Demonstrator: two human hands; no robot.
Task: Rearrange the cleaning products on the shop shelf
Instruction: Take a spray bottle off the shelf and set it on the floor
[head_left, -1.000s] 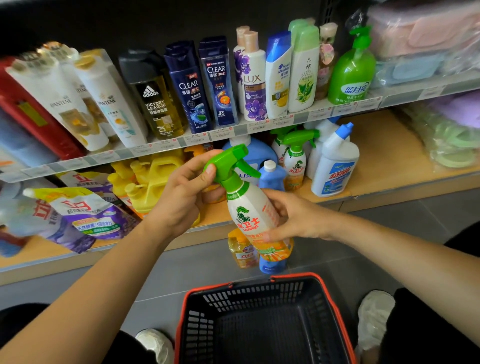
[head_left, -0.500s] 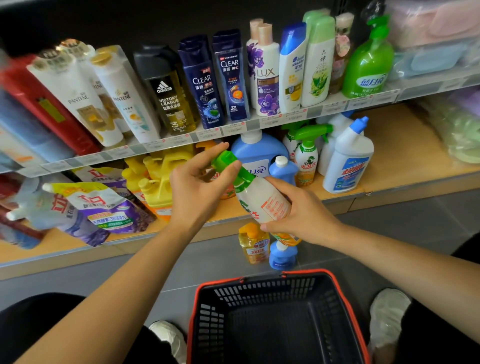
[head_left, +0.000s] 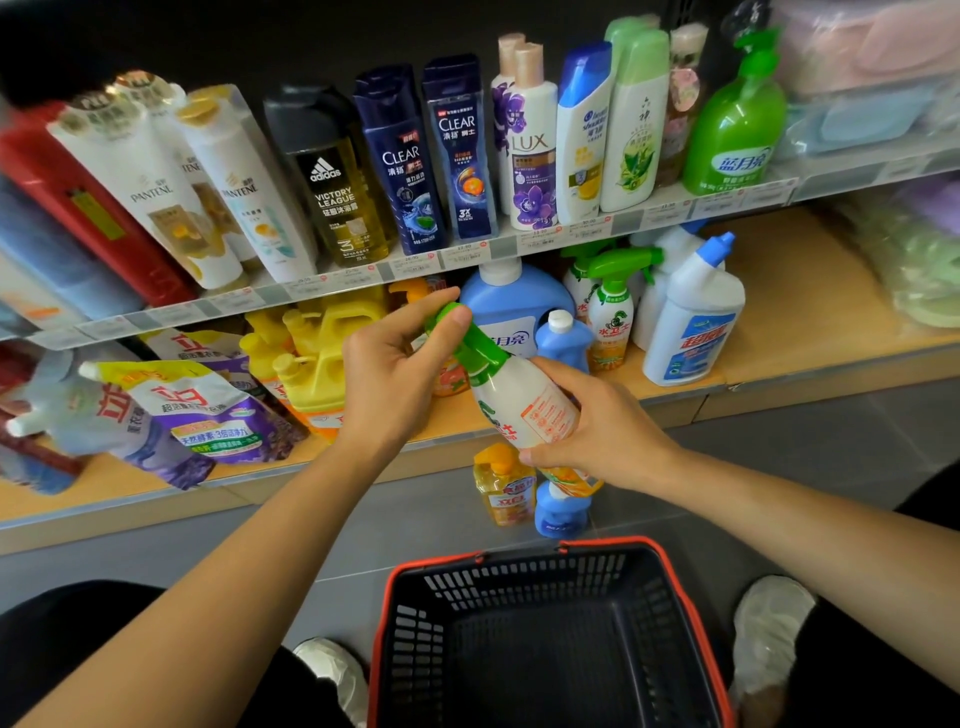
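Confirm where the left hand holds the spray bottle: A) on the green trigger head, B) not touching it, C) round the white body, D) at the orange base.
A: the left hand pinches the green trigger head of the spray bottle, while the right hand wraps its white body.

Wooden shelf (head_left: 789, 296) with cleaning bottles (head_left: 693, 322)

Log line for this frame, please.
left-hand grip: holds green trigger head | right-hand grip: holds white plastic spray bottle | bottle: tilted, off wooden lower shelf
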